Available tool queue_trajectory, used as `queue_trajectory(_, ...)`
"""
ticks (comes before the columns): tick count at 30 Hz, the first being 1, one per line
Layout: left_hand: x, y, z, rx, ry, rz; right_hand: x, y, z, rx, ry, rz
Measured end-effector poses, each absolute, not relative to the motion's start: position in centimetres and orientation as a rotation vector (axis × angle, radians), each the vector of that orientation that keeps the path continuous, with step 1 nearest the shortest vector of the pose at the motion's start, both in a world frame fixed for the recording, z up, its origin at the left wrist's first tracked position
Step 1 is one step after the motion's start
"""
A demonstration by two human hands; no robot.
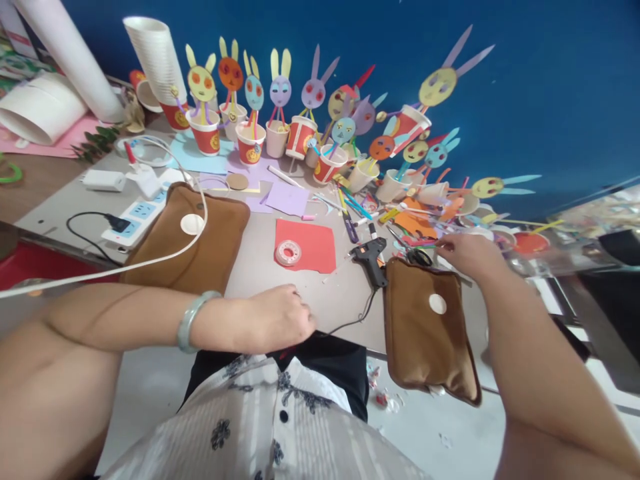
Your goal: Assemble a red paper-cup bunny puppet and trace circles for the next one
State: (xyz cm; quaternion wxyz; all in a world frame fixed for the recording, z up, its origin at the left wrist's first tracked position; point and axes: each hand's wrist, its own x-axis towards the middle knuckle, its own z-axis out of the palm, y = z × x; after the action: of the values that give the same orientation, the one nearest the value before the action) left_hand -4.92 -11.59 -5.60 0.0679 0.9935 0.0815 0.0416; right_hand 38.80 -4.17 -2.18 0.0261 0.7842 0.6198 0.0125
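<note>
My left hand [280,319] rests at the table's front edge with its fingers curled down; what they hold, if anything, is hidden. Over on the right, my right hand [467,253] reaches among craft pieces, its fingertips pinched by black-handled scissors [419,257] and coloured strips. Whether it grips a strip is too small to tell. Between my hands lie a red paper sheet [317,245] with a roll of tape [289,253] on it, and a black glue gun [371,260]. A brown pouch [425,333] hangs over the edge near my right forearm.
Paper cups with rabbit-faced figures [280,90] line the back. Another brown pouch [220,233] lies left, beside a power strip [143,212] and a white cable [125,268]. Purple paper [287,199], a cutter [349,223] and stacked cups [155,60] stand or lie farther back.
</note>
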Motion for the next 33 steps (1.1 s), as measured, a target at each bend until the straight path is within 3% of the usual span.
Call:
queue_trajectory(8, -6.5, -11.4, -6.9, 3.099, 0.569, 0.171, 32.2, -1.2, -4.7, 2.052, 2.453, -0.126)
queue_trajectory(14, -5.8, -10.8, -7.3, 3.364, 0.823, 0.235, 28.0, 2.6, -4.9, 1.722, 2.365, 0.090)
queue_trajectory(19, -5.5, -10.9, -6.6, 3.209, 0.799, 0.105, 26.6, 4.5, -5.4, 1.725, 2.222, 0.047)
queue_trajectory(25, -6.0, -9.2, -4.3, 2.779, 0.635, 0.115, 27.0, 3.5, -3.1, 1.997, 2.523, -0.029)
queue_trajectory(27, -5.8, -7.4, -3.9, 2.621, 0.674, 0.259, 26.8, 2.5, -2.4, 2.368, 2.737, -0.368)
queue_trajectory(29, -5.2, -5.4, -3.8, 2.470, 0.731, 0.470, 25.8, 1.2, -2.2, 2.617, 2.881, -1.232)
queue_trajectory(31, -4.2, -3.4, -3.8, 2.326, 0.756, 0.670, 24.1, -0.2, -2.3, 2.434, 2.818, -1.996)
queue_trajectory(33, -3.2, -1.6, -3.6, 2.169, 0.828, 0.743, 22.0, -1.5, -2.6, 2.232, 2.727, -2.281)
